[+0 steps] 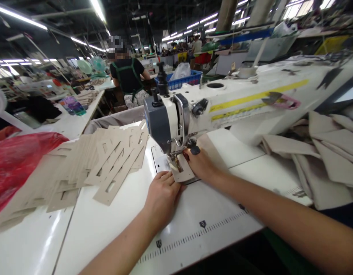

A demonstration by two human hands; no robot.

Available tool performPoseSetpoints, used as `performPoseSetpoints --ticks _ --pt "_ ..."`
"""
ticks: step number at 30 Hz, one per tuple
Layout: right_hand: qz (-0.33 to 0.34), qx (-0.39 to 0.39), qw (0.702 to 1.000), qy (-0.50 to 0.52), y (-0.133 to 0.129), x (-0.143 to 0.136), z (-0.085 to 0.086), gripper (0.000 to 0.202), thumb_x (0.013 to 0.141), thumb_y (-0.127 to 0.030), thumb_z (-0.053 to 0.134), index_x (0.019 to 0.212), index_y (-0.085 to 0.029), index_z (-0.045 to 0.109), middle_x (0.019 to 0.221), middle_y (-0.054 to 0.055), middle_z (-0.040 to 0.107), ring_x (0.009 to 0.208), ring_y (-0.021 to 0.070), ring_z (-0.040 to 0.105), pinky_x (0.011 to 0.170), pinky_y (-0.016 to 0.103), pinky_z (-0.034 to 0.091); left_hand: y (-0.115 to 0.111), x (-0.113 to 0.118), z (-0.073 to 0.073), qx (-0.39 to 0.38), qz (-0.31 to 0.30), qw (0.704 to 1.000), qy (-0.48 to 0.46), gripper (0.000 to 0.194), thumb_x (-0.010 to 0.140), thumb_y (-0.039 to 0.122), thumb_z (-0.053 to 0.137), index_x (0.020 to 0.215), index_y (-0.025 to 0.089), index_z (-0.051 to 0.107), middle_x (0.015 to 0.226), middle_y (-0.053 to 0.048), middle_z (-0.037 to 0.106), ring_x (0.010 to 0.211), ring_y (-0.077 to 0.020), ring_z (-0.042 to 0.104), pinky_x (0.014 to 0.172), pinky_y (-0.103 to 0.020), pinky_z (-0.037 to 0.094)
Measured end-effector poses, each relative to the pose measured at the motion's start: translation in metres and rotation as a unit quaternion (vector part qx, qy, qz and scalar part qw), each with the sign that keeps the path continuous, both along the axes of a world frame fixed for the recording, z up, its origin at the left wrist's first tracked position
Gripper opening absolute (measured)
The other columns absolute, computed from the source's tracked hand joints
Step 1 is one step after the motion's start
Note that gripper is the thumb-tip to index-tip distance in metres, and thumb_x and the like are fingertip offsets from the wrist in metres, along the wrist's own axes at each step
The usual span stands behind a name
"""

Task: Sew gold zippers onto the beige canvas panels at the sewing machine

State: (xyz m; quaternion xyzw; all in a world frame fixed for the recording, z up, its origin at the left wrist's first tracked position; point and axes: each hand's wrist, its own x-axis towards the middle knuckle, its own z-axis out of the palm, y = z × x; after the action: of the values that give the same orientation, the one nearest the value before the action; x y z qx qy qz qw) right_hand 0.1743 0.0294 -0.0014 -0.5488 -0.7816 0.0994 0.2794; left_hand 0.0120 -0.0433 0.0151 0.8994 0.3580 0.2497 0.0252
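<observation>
1. Your left hand (161, 194) lies flat, fingers pressing the near edge of the beige fabric piece (182, 172).
2. Your right hand (200, 164) pins its far side, right beside the sewing machine (167, 118) presser foot.
3. Left of both hands: fanned stack of cutout pieces (107, 164).

Matt beige cloth piece (182, 172) on a glossy white tabletop (107, 225) — sewing machine (176, 114) head smooth enamel, shiny metal.

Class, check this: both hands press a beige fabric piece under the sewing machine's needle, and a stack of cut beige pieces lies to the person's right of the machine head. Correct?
Not quite. In the head view, the cut beige pieces lie to the left of the sewing machine. The left hand and right hand do press the fabric piece.
</observation>
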Motion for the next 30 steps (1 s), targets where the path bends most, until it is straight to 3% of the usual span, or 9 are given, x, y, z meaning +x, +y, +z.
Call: performPoseSetpoints --ticks 7,14,17,22,25,27,30 --pt "0.006 0.006 1.0 -0.025 -0.005 0.003 0.006 0.017 0.079 -0.015 0.051 0.077 -0.015 0.068 0.08 0.008 0.069 0.07 0.0181 0.061 0.061 0.024 0.038 -0.001 0.001 -0.001 0.004 0.001 1.0 0.006 0.022 0.09 0.017 0.048 0.074 0.016 0.063 0.08 -0.006 0.067 0.076 -0.0196 0.062 0.077 -0.039 0.048" --pt "-0.071 0.003 0.997 -0.028 0.015 -0.007 -0.011 0.027 0.084 -0.016 0.042 0.075 -0.012 0.067 0.076 0.013 0.069 0.071 0.0225 0.062 0.06 0.027 0.04 -0.001 0.003 -0.006 -0.004 0.016 1.0 -0.004 0.022 0.088 0.017 0.051 0.069 0.016 0.061 0.077 -0.005 0.067 0.073 -0.0186 0.061 0.077 -0.038 0.047" --pt "-0.065 0.001 0.998 -0.022 0.019 -0.007 -0.01 0.028 0.084 -0.014 0.041 0.076 -0.011 0.067 0.076 0.013 0.068 0.07 0.022 0.062 0.06 0.027 0.042 -0.004 0.002 -0.004 -0.013 0.02 1.0 -0.008 0.017 0.087 0.016 0.052 0.072 0.016 0.061 0.081 -0.005 0.067 0.076 -0.0188 0.061 0.078 -0.037 0.047" --pt "0.047 0.029 0.998 -0.017 -0.027 0.012 0.003 0.019 0.079 -0.011 0.051 0.086 -0.016 0.068 0.088 0.008 0.067 0.082 0.0198 0.061 0.071 0.028 0.047 -0.019 -0.01 0.002 0.013 0.042 0.999 -0.018 0.015 0.089 0.021 0.05 0.08 0.016 0.06 0.08 -0.005 0.064 0.073 -0.0185 0.059 0.069 -0.035 0.047" --pt "0.147 0.103 0.983 -0.025 -0.064 0.022 0.001 0.017 0.083 -0.016 0.053 0.091 -0.018 0.069 0.115 0.013 0.058 0.108 0.0266 0.051 0.09 0.044 0.043 -0.02 -0.017 0.003 0.04 0.074 0.996 -0.015 0.019 0.086 0.03 0.056 0.097 0.014 0.059 0.094 -0.011 0.063 0.086 -0.0238 0.059 0.074 -0.041 0.05" --pt "0.155 0.133 0.978 -0.031 -0.079 0.024 -0.003 0.018 0.085 -0.018 0.052 0.093 -0.017 0.068 0.121 0.015 0.054 0.114 0.0292 0.046 0.094 0.05 0.04 -0.014 -0.019 0.002 0.044 0.052 0.998 0.0 0.029 0.086 0.028 0.056 0.111 0.013 0.055 0.11 -0.014 0.061 0.101 -0.0263 0.058 0.087 -0.047 0.048" --pt "0.144 0.143 0.978 -0.041 -0.083 0.023 -0.006 0.018 0.084 -0.017 0.053 0.094 -0.017 0.068 0.12 0.015 0.054 0.113 0.0289 0.047 0.094 0.051 0.041 -0.005 -0.019 0.0 0.064 -0.014 0.998 0.023 0.024 0.09 0.018 0.047 0.111 0.014 0.058 0.114 -0.013 0.063 0.106 -0.023 0.059 0.1 -0.049 0.041"
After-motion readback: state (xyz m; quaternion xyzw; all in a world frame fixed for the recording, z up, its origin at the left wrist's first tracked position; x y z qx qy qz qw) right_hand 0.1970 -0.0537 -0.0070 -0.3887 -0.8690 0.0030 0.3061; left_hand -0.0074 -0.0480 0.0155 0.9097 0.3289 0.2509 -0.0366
